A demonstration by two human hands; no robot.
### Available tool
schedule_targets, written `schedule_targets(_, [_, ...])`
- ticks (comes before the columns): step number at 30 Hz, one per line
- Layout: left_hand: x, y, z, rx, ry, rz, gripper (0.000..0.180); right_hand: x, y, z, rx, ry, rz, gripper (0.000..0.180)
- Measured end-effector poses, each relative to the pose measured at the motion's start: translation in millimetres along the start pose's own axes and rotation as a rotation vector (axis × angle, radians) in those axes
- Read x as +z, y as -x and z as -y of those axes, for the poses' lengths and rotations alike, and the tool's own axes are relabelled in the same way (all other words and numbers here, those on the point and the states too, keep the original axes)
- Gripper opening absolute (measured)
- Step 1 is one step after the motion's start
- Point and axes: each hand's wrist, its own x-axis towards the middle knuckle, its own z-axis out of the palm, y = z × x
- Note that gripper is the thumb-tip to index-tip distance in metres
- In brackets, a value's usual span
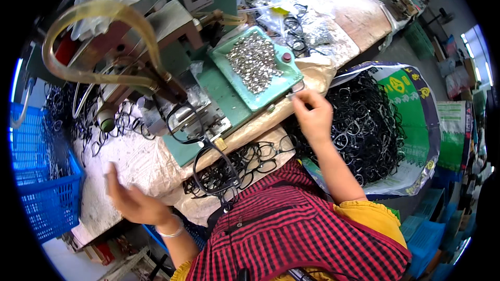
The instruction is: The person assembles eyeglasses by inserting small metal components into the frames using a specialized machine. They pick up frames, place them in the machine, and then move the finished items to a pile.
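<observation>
A black eyeglass frame (236,168) hangs at the metal jig of a green bench machine (207,125), in front of me. My left hand (136,203) is off to the left over the bench, fingers apart and slightly blurred, holding nothing. On the right, my right hand (314,117) has thumb and forefinger pinched together by the near right corner of a turquoise tray (253,105). Whatever lies in that pinch is too small to name. Small shiny metal pieces (252,62) fill much of the tray. More black frames (255,158) lie heaped at the bench edge near my lap.
A large sack (419,140) of dark frames stands open at my right. Blue crates (44,198) with frames stand at the left. A thick yellowish hose (99,8) loops over the machine. Plastic bags and loose frames (296,28) cover the bench behind the tray.
</observation>
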Motion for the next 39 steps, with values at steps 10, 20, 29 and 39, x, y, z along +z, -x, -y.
schedule_targets(10, [33.8,-16.5,162.2,0.140,-0.554,0.790,0.039,31.0,-78.4,64.9,-0.337,-0.136,0.014,0.015])
schedule_targets(20, [-23.7,-14.1,155.3,0.188,-0.508,0.681,0.021,-10.5,-35.1,42.1,-0.117,-0.091,0.087,0.013])
schedule_targets(29, [5.6,-31.2,142.8,-0.333,0.017,-0.073,0.021,89.3,-30.6,148.2,-0.507,-0.383,0.308,0.010])
schedule_targets(39, [44.0,-23.4,183.4,-0.497,0.206,0.199,0.030,108.7,-5.8,161.3,-0.050,-0.894,0.488,0.047])
